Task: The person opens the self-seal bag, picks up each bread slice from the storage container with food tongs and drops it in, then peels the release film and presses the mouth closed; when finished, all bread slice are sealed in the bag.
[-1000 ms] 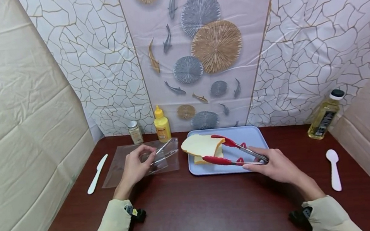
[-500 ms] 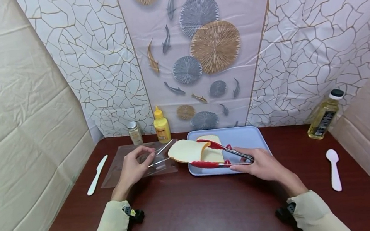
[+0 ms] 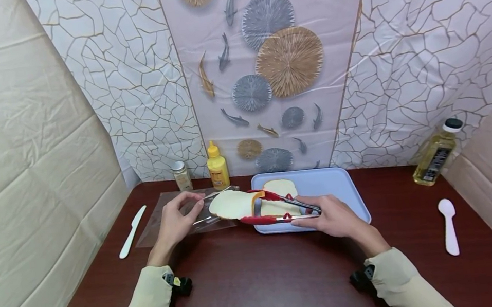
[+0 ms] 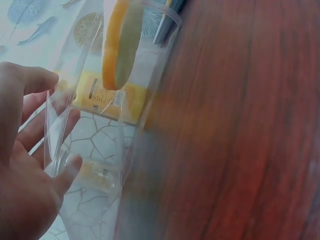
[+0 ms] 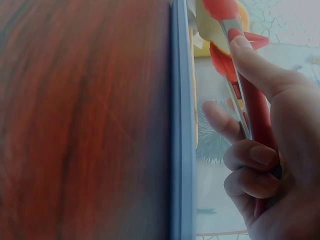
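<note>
held flat in the red-tipped tongs, just left of the blue tray and at the mouth of the clear plastic bag: one bread slice. probably light, soft and floppy, easily dented or torn, so best gripped broadly across the crust end with gentle pressure, as now. right hand wrapped round the tong handles, fingers curled and squeezing them nearly closed. left hand pinching the bag's upper lip between thumb and fingers, holding the mouth open; film likely thin, slippery and prone to collapse. second bread slice lying on the tray. behind the bag, a yellow squeeze bottle and a small spice jar; far left of the tray a white plastic knife; right of it a white spoon and an oil bottle. sagging bag lip possibly in the slice's way.
</note>
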### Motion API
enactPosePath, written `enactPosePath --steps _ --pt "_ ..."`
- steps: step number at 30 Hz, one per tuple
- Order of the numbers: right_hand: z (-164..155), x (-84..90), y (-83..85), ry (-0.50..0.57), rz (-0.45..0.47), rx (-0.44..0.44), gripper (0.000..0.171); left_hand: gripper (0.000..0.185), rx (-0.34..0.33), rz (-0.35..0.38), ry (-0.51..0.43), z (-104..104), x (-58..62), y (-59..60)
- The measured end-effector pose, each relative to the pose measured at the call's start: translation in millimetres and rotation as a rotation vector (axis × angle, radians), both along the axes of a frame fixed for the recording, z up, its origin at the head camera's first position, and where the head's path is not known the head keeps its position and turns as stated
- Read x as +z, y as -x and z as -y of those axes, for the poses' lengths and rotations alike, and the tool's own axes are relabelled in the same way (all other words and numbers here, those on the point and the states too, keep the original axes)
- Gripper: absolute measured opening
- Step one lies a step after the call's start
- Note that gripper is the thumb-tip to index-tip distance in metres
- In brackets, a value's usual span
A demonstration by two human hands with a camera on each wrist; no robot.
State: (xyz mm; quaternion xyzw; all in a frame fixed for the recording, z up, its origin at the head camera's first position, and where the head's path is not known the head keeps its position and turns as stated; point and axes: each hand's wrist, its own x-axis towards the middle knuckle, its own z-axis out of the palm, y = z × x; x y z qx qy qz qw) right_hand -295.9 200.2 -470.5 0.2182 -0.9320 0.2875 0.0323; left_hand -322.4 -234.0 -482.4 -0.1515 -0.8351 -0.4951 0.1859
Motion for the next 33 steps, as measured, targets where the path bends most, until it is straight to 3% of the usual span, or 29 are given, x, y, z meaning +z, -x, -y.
enactPosePath --steps 15,26,33 --pt "18.4 -5.8 7.0 0.036 -0.029 0.044 0.074 0.012 -0.035 0.001 -0.009 4.5 -1.9 -0.3" --pt "36.9 -5.4 13.4 -0.041 -0.006 0.050 0.076 0.011 -0.024 -0.011 -0.052 13.0 0.5 -0.5" --pt "39.4 -3.7 14.1 -0.009 -0.001 0.079 0.076 0.011 -0.040 0.032 -0.054 16.7 0.2 -1.2"
